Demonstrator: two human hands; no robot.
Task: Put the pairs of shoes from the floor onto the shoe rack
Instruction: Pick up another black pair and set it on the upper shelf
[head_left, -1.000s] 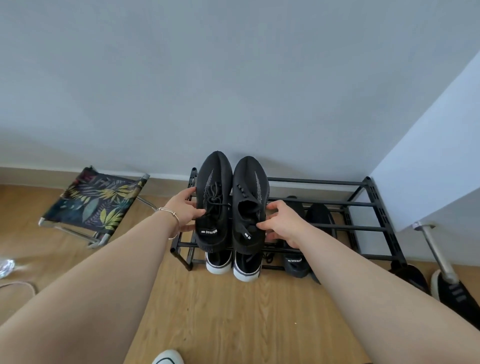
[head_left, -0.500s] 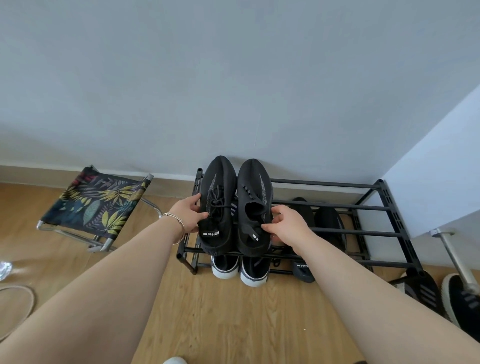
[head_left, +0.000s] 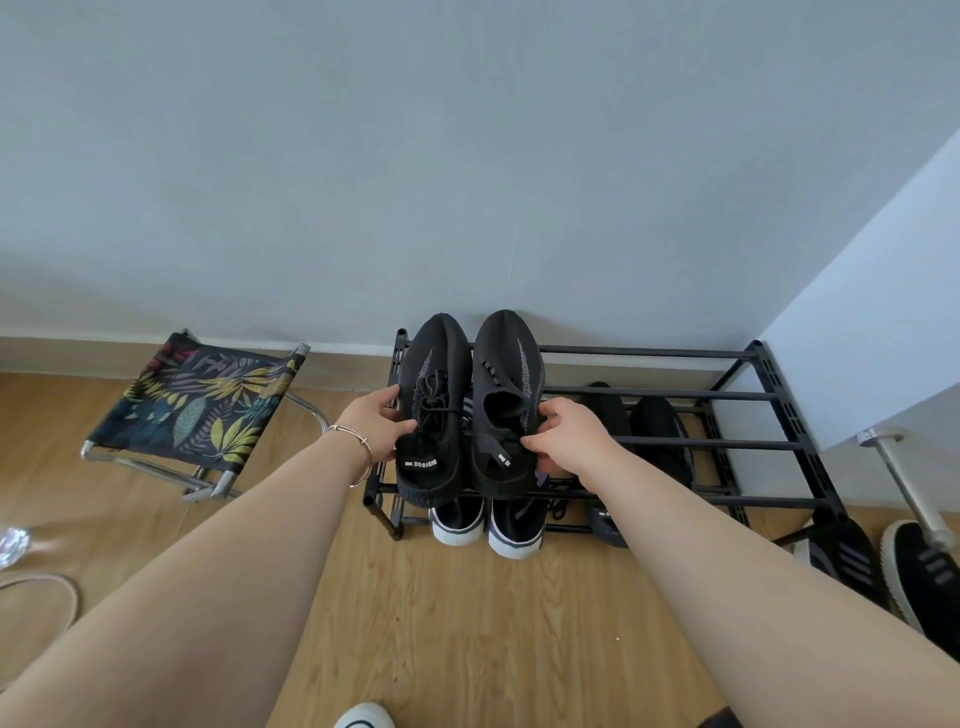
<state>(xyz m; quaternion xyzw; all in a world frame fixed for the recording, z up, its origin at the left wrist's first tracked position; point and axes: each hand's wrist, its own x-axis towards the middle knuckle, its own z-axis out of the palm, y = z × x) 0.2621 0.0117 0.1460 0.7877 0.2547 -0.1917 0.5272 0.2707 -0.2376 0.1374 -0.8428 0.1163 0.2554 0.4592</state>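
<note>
Two black knit sneakers lie side by side, toes toward the wall, on the left end of the black shoe rack's (head_left: 675, 445) top tier. My left hand (head_left: 375, 427) grips the left sneaker (head_left: 434, 415) at its outer side. My right hand (head_left: 566, 439) grips the right sneaker (head_left: 506, 400) by its collar and heel. On the lower tier sit a dark pair with white soles (head_left: 485, 525) and a black pair (head_left: 644, 431). Another black pair with grey stripes (head_left: 893, 566) stands on the floor at the rack's right end.
A folding stool (head_left: 202, 410) with a leaf-print seat stands left of the rack. A white cabinet (head_left: 872, 338) with a metal leg (head_left: 909, 493) blocks the right side. A clear bottle (head_left: 13, 540) and a cord (head_left: 47, 587) lie on the wooden floor at far left.
Both hands have lowered the black sneakers onto the top tier and pushed them back a little toward the wall. The view has shifted slightly left.
</note>
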